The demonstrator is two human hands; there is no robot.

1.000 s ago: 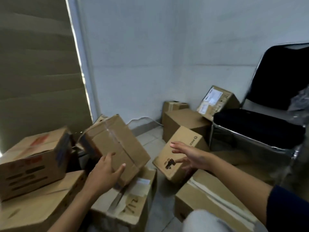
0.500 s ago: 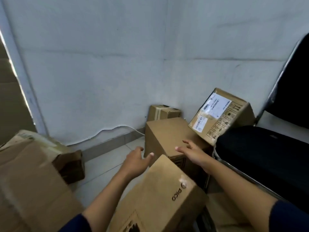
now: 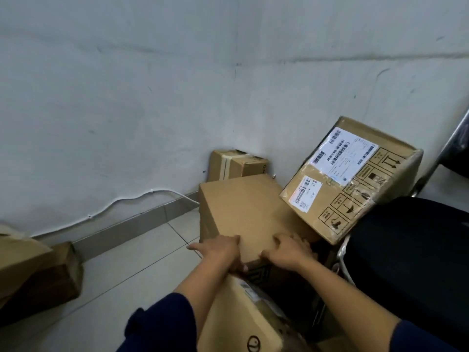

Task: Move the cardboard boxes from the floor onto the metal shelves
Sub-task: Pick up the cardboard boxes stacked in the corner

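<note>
Head view, labelled box (image 3: 352, 179) barcodes, print blurred, perhaps unreadable

Pale tiled floor (image 3: 142, 252). Plain box (image 3: 243, 207) on tiles at 1 o'clock; small taped box (image 3: 237, 165) behind it in wall corner. Dark-sided box (image 3: 35, 273) at 9 o'clock.

one view only, from the person's head, looking forward and down into a room corner. it sits close above a plain brown cardboard box (image 3: 243, 212) on the pale tiled floor (image 3: 121, 270), with both forearms reaching in from the bottom edge. the white painted wall (image 3: 127, 97) fills the upper half; wide-angle bending curves the edges.
</note>
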